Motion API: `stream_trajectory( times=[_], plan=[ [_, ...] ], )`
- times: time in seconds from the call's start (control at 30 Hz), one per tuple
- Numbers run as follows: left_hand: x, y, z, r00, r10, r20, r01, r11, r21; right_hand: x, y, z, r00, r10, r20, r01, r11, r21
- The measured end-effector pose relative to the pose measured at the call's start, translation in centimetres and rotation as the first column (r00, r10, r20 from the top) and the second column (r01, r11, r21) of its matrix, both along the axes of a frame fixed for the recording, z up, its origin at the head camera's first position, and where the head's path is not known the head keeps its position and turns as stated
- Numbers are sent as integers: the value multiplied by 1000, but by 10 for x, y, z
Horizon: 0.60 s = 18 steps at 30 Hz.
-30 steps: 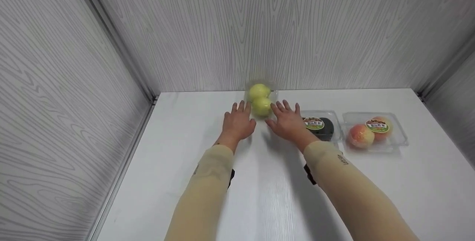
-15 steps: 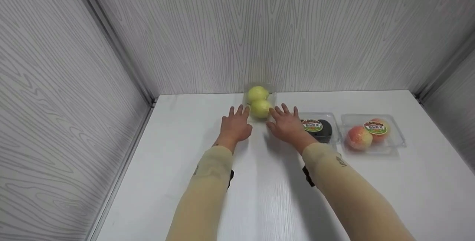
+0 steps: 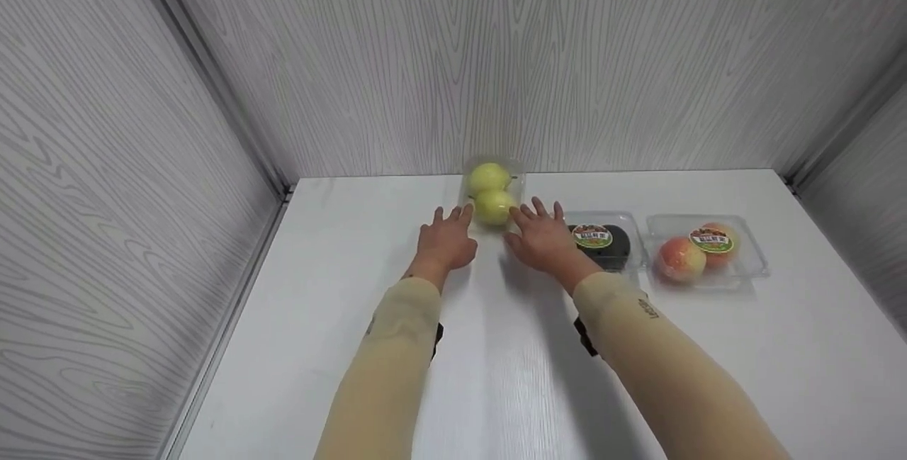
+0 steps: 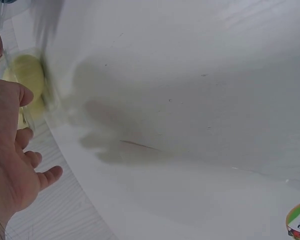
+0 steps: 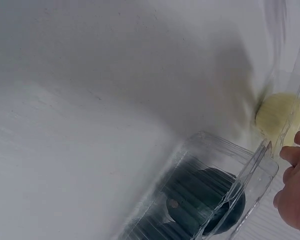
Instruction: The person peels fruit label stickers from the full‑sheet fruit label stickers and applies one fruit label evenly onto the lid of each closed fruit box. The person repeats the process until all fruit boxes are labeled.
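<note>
Two yellow-green pears [image 3: 494, 208] lie in a clear plastic box [image 3: 521, 183] at the back of the white table, against the rear wall. My left hand [image 3: 445, 242] is at the box's near left corner, fingers reaching forward. My right hand [image 3: 544, 239] mirrors it at the near right corner, fingers spread and fairly straight, index fingertip overlapping the front pear. In the left wrist view, the thumb and fingers of the left hand [image 4: 10, 145] are right at the box's side. The right wrist view has the right hand's fingers [image 5: 292, 156] close beside the box.
Just right of my right hand, a clear box holds dark green fruit [image 3: 618, 247] under an oval label [image 3: 592, 236]. Farther right, another clear box [image 3: 751, 258] contains two peaches [image 3: 682, 259]. Wood-grain walls [image 3: 397, 63] enclose the back and sides.
My left hand has eased slightly left and back, its thumb tucked in more. The front pear's stem now shows on its left. The head view has shifted a little.
</note>
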<state>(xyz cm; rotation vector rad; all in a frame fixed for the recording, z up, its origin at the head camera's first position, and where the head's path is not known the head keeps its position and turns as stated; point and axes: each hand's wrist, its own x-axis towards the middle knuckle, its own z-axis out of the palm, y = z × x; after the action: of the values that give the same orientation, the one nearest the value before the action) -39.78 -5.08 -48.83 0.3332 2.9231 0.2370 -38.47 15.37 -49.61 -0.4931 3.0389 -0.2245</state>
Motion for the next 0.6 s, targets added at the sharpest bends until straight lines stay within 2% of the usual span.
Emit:
stream_trajectory(
  times=[0.23, 0.47, 0.6],
  plan=[
    [20, -6, 0, 1000, -13, -3, 13, 1000, 13, 16, -3, 0, 1000, 15, -28, -15, 1000, -11],
    [39, -18, -2, 999, -30, -39, 31, 999, 17, 38, -13, 4, 999, 37, -37, -40, 997, -70],
    [49, -26, -6, 999, -16, -48, 19, 998, 59, 52, -20, 3, 997, 52, -51, -58, 991, -120]
  ],
)
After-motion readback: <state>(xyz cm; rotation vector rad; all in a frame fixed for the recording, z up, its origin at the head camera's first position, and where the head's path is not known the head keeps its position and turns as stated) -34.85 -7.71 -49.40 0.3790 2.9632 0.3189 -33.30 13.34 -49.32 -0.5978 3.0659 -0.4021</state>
